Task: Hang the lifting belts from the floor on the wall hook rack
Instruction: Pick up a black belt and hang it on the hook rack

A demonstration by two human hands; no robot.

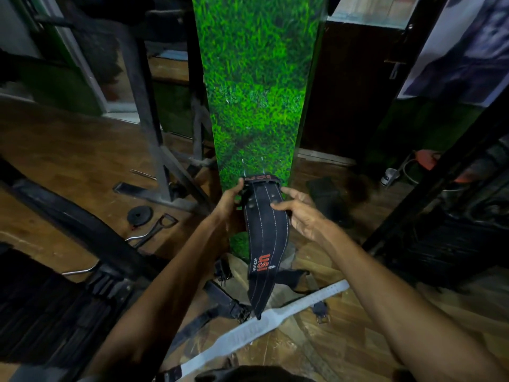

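Note:
A black lifting belt [263, 238] with orange lettering hangs down the front of a pillar covered in green grass print [256, 92]. Its folded top sits just under thin metal hooks [252, 168] sticking out of the pillar. My left hand [230, 201] grips the belt's upper left edge. My right hand [300, 210] is beside the upper right edge, fingers spread and relaxed, thumb near the belt. On the floor below lie a white belt [264, 323] and a black belt [220, 296] with buckles.
Dark steel gym frames stand at the left [148, 106] and right [429, 188]. A small weight plate [140, 215] and cable handles [154, 232] lie on the wooden floor at left. A dark bag [327, 197] sits right of the pillar, a stool [424, 161] beyond.

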